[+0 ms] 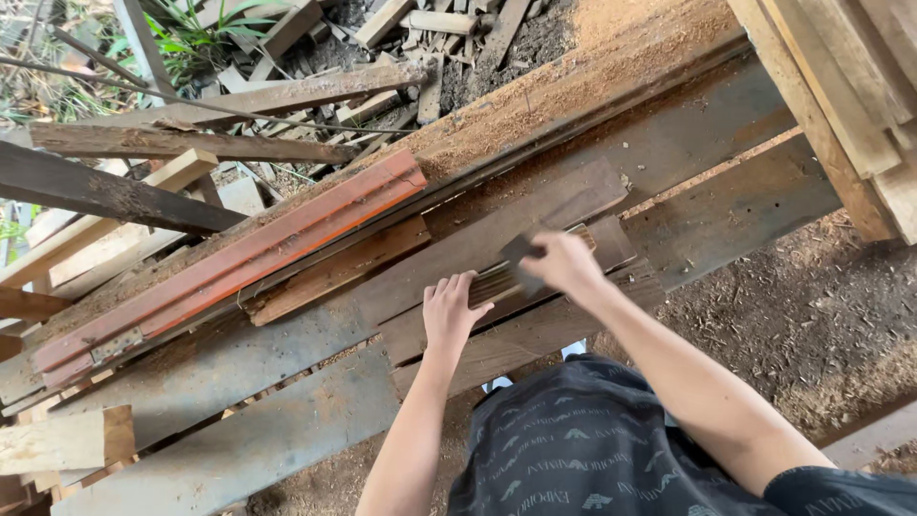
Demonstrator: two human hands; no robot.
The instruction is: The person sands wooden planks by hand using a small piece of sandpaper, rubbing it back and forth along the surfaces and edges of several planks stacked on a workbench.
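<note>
L hand (449,311) flat, fingers together, pressing down on a small ribbed wood piece (497,280) atop the grey plank (497,229). R hand (564,266) closed round a dark flat block (527,250), prob. sanding pad, set on same piece just beside L fingertips. Exact grip under R palm not visible.

Risks, as judged:
- L fingertips close to block's path; slip of block toward them = scraped knuckles or splinters. Bare hands, rough timber.
- Piece held by hand pressure only, no clamp seen; could skid on plank w/ sawdust (535,105) nearby.
- Planks laid loose w/ gaps between; leaning weight could shift one.
- Red beam (239,258) w/ metal hinge lies near, to the left, well apart from hands; low concern.
- Scrap pile (401,29) beyond bench: trip hazard if stepping round.
</note>
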